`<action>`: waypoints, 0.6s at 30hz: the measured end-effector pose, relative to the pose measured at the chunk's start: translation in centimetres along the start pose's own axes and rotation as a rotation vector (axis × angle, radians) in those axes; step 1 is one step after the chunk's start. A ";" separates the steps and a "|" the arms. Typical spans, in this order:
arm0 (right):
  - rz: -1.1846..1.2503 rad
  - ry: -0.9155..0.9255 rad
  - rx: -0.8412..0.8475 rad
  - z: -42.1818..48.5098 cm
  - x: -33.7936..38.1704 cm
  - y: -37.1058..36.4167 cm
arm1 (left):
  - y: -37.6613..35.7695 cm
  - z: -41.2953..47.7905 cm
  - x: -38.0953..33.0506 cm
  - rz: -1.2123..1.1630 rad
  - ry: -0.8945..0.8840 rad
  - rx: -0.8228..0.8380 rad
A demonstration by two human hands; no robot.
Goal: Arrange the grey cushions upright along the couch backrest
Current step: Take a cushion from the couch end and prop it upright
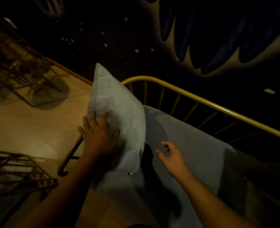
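Note:
A grey cushion [118, 111] stands upright on one corner at the left end of the couch, leaning toward the yellow metal backrest rail [201, 100]. My left hand [98, 135] lies flat against the cushion's left face with fingers spread, pressing it. My right hand [172, 155] hovers open just right of the cushion, above the grey seat pad [193, 145], and touches nothing. A second grey cushion [244, 175] lies along the backrest to the right, partly in shadow.
The couch's curved metal armrest [70, 155] drops off below my left hand. Tan floor [29, 122] lies to the left, with metal wire furniture at the upper left [21, 71] and lower left [16, 171]. A dark patterned wall [201, 38] rises behind the backrest.

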State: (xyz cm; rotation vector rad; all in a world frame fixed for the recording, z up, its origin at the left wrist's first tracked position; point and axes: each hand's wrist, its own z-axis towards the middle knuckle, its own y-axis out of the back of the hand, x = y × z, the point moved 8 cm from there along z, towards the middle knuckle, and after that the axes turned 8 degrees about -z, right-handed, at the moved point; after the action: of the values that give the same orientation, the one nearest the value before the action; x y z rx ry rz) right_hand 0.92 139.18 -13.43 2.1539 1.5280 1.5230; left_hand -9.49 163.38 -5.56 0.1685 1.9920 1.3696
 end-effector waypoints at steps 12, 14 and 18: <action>0.035 -0.165 0.200 11.1 2.5 -7.4 | -3.1 8.2 10.1 -0.465 0.434 0.141; 0.073 -0.223 0.220 13.1 1.4 -8.6 | -3.4 8.7 11.5 -0.470 0.426 0.120; 0.179 -0.341 0.245 16.4 -1.1 -10.9 | -3.9 9.2 14.2 -0.468 0.400 0.056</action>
State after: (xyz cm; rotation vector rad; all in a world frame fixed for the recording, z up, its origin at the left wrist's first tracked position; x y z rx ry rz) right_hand 6.02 150.88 -28.49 2.5813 1.5014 0.9750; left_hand -13.43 175.45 -17.44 -0.5556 2.2038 1.0993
